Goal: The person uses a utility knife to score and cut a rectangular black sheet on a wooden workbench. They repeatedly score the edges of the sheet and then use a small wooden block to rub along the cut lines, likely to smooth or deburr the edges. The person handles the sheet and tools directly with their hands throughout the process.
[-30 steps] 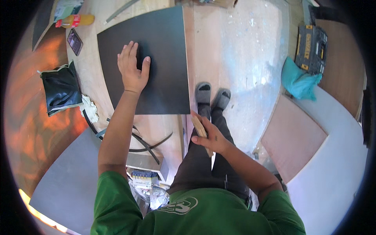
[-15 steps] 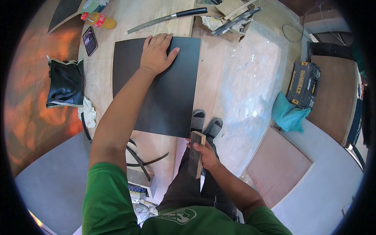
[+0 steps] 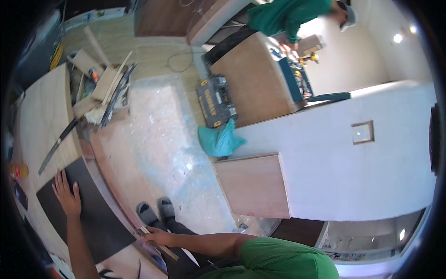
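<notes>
A dark, smooth rectangular panel (image 3: 102,223) lies on the pale wooden bench top (image 3: 35,121) at the left. Fingers spread, my left hand (image 3: 67,194) rests flat on its far part. Beside the panel's near right corner, my right hand (image 3: 158,235) grips a small wood block (image 3: 168,252) with a layered edge; its underside is hidden. Beyond my left hand lies a long narrow blade with a black handle (image 3: 58,145). An orange drink bottle (image 3: 18,170) and a phone (image 3: 20,194) are at the left edge of the view.
Scrap wood (image 3: 107,86) fills a box past the bench. On the floor are a dark tool case (image 3: 216,102) and a teal bag (image 3: 220,139), near a leaning plywood sheet (image 3: 253,186). A co-worker in green (image 3: 292,18) bends by a blue tool tray (image 3: 292,79).
My view has swung to the right, so the bench and panel now appear at the left and the co-worker has come into sight. Both hands keep their places at the panel and block.
</notes>
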`<action>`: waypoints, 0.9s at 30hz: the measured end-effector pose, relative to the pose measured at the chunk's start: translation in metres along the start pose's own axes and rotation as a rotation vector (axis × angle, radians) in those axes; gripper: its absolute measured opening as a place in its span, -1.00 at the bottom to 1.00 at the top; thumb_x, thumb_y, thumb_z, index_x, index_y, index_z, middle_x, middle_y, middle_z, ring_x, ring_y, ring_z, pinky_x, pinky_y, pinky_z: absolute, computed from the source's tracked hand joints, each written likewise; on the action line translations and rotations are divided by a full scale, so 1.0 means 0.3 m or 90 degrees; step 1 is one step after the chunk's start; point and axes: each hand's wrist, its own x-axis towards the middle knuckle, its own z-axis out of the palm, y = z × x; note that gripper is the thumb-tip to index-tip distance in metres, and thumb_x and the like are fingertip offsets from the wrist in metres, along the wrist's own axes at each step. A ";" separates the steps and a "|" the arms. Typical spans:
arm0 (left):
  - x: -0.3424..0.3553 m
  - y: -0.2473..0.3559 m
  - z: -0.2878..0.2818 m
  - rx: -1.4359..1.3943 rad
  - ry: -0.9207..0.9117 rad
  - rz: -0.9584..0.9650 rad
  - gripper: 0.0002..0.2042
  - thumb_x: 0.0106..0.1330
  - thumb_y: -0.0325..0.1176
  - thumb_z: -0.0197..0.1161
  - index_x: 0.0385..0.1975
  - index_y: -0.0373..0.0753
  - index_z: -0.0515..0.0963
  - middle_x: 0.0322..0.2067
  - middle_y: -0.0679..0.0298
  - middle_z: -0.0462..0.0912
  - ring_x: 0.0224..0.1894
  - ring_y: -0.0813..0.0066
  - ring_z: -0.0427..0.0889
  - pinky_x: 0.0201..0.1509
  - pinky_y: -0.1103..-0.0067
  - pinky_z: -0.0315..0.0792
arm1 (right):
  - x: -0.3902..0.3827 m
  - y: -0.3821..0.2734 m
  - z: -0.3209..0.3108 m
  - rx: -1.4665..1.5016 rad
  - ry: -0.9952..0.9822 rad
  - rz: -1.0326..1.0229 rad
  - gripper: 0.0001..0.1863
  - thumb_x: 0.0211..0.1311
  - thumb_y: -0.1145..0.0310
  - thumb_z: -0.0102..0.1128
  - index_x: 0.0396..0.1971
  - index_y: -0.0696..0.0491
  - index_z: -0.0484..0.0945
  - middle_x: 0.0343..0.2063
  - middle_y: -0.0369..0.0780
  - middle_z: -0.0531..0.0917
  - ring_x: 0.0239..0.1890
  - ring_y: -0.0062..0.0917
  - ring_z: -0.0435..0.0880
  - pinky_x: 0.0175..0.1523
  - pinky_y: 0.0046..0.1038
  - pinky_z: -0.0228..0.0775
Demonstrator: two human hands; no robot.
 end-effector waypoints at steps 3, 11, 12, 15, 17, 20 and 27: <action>0.010 0.048 0.016 0.030 -0.014 -0.026 -0.36 0.53 -0.03 -0.01 0.53 -0.17 0.15 0.56 0.18 0.10 0.60 0.17 0.03 0.63 0.07 -0.21 | -0.074 -0.108 -0.077 0.170 0.042 0.137 -0.44 0.28 -0.06 0.32 0.08 0.01 0.41 -0.25 -0.20 0.59 -0.49 -0.44 0.65 -0.49 -0.32 0.56; 0.022 0.040 -0.049 0.022 -0.045 -0.049 -0.30 0.49 0.01 0.02 0.55 -0.18 0.11 0.56 0.13 0.08 0.60 0.11 0.02 0.62 0.05 -0.19 | -0.076 -0.249 -0.225 0.164 0.065 0.159 -0.61 0.32 0.06 0.29 -0.17 0.11 0.53 -0.37 -0.18 0.60 -0.45 -0.38 0.66 -0.41 -0.26 0.59; 0.015 0.023 -0.053 0.024 -0.046 -0.061 -0.29 0.48 0.01 0.03 0.55 -0.18 0.10 0.56 0.12 0.08 0.60 0.10 0.02 0.62 0.05 -0.19 | -0.083 -0.305 -0.192 0.199 0.081 0.143 -0.63 0.32 0.08 0.29 -0.21 0.12 0.54 -0.39 -0.18 0.60 -0.45 -0.37 0.66 -0.39 -0.25 0.59; 0.024 0.055 -0.076 -0.103 -0.007 -0.038 -0.29 0.40 0.00 0.17 0.49 -0.20 0.23 0.52 0.04 0.18 0.58 0.04 0.07 0.61 0.02 -0.16 | -0.016 -0.306 -0.231 0.094 0.177 0.107 -0.69 0.43 0.14 0.17 -0.24 0.14 0.53 -0.42 -0.15 0.63 -0.39 -0.36 0.70 -0.29 -0.30 0.60; 0.077 0.120 -0.216 -0.117 -0.098 -0.096 -0.31 0.34 0.02 0.25 0.41 -0.20 0.36 0.46 0.01 0.28 0.55 0.02 0.14 0.59 0.02 -0.09 | 0.019 -0.402 -0.218 -0.067 0.185 -0.005 -0.57 0.54 0.01 0.05 -0.29 0.11 0.55 -0.48 -0.17 0.62 -0.46 -0.37 0.67 -0.28 -0.27 0.58; 0.068 0.069 -0.198 -0.049 -0.114 -0.092 -0.27 0.36 0.11 0.18 0.46 -0.15 0.28 0.50 0.06 0.19 0.59 0.10 0.03 0.63 0.04 -0.20 | 0.185 -0.662 -0.112 -0.178 0.168 -0.165 -0.54 0.55 -0.11 -0.06 -0.10 0.05 0.46 -0.28 -0.26 0.59 -0.31 -0.53 0.59 -0.16 -0.40 0.51; 0.023 0.067 -0.180 -0.102 -0.159 -0.147 -0.24 0.39 0.18 0.08 0.53 -0.04 0.16 0.57 0.19 0.03 0.61 0.23 -0.03 0.63 0.06 -0.26 | 0.568 -1.349 0.489 -1.077 0.077 -0.692 -0.31 0.21 0.17 0.38 0.34 -0.01 0.41 -0.01 -0.04 0.59 0.09 -0.11 0.58 0.20 -0.12 0.40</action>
